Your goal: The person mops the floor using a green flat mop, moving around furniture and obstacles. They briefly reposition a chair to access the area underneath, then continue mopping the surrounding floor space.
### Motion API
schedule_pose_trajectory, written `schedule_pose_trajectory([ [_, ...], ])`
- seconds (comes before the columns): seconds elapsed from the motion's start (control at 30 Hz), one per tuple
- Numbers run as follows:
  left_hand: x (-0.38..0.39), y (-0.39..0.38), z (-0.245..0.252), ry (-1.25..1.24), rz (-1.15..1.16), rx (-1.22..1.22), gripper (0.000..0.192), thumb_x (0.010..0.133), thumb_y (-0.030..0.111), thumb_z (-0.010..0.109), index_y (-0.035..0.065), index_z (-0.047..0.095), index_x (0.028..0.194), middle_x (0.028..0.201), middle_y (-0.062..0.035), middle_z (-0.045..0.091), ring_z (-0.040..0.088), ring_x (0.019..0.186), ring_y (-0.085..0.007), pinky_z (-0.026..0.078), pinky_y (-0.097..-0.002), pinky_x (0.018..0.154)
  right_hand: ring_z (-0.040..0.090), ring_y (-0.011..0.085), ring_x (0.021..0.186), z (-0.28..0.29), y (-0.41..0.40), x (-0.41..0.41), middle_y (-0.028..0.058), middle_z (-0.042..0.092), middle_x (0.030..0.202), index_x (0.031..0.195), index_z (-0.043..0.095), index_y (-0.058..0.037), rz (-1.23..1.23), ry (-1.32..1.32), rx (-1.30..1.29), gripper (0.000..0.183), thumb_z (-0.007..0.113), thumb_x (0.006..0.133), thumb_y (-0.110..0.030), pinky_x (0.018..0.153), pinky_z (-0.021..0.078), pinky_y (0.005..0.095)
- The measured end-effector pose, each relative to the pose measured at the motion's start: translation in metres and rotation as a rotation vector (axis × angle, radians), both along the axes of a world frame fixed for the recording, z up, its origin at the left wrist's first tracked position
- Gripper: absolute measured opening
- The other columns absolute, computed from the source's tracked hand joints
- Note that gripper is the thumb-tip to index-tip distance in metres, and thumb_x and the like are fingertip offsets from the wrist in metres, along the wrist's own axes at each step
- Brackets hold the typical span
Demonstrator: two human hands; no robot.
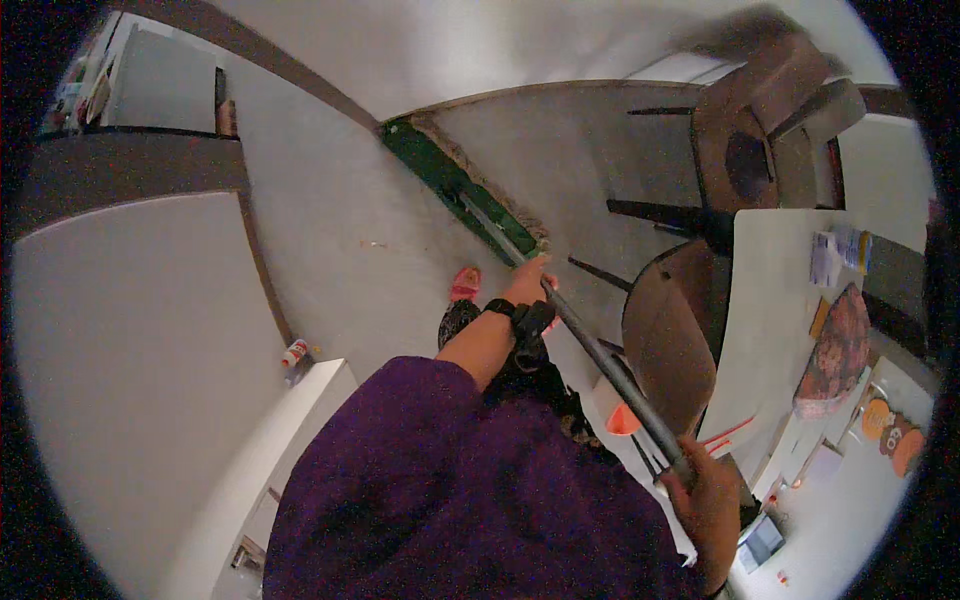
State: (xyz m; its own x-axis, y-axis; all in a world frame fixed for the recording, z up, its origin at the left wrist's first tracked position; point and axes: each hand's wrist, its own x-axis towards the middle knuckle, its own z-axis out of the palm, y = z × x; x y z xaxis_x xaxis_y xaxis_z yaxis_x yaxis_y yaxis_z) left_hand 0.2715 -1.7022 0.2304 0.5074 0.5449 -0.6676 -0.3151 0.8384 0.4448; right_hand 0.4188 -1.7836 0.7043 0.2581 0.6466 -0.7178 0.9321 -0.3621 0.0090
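Note:
Both of my hands are on the grey pole (600, 352) of a wide flat dust mop. My left hand (529, 281), with a black band at the wrist, grips the pole partway down. Near the pole's upper end, my right hand (705, 484) is closed around it. The green mop head (450, 187) lies on the floor ahead, slanting from the wall corner down towards my feet. A brownish fringe (491, 176) shows along its far side. My shoe (466, 283), pinkish red, stands just behind the mop head.
Brown chairs (667, 322) with dark legs stand on the right beside a white table (772, 292). A patterned cloth item (832, 360) lies on that table. On the left are a white cabinet (292, 420), a bottle (295, 352) and a wall edge. Small debris (373, 244) dots the floor.

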Motion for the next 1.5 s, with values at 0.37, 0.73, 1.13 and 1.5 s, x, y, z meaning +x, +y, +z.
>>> schedule_pose_trajectory([
  [0.37,0.08,-0.115,0.001,0.091,0.271,-0.415,0.021,0.086,0.027,0.058,0.0059,0.054,0.082,0.066,-0.0153,0.059,0.06,0.055,-0.0304,0.044,-0.0455,0.046,0.068,0.0315,0.076,0.005,-0.215,0.066,0.0199,0.067,0.091,0.115,0.062,-0.0016,-0.275,0.009,0.268,0.048,0.072,0.067,-0.003,0.068,0.0533,0.0362],
  [0.73,0.165,-0.057,0.056,0.16,0.308,-0.54,0.03,0.088,0.027,0.053,0.0037,0.049,0.069,0.058,-0.0136,0.049,0.051,0.049,-0.0279,0.042,-0.0421,0.047,0.057,0.0225,0.054,-0.006,-0.235,0.103,0.0073,0.065,0.077,0.121,0.063,-0.0195,0.047,-0.246,0.308,0.045,0.073,0.078,-0.011,0.048,0.0476,0.0351],
  [1.13,0.185,0.04,-0.008,-0.195,0.287,-0.348,0.031,0.09,0.029,0.046,0.0079,0.051,0.068,0.061,-0.0077,0.052,0.051,0.056,-0.0219,0.041,-0.0349,0.059,0.064,0.0315,0.066,-0.04,-0.109,0.066,0.0138,0.063,0.081,0.121,0.059,-0.0062,0.138,-0.198,0.499,0.048,0.069,0.074,0.0,0.058,0.0503,0.0385],
  [1.5,0.169,0.078,-0.063,0.326,-0.04,0.654,0.007,0.078,0.006,0.06,-0.0008,0.058,0.079,0.07,-0.0106,0.062,0.062,0.068,-0.0252,0.047,-0.0355,0.06,0.062,0.0285,0.063,-0.073,-0.043,0.127,0.0129,0.063,0.081,0.125,0.057,-0.01,0.426,-0.154,0.378,0.05,0.069,0.077,-0.001,0.051,0.0488,0.0381],
])
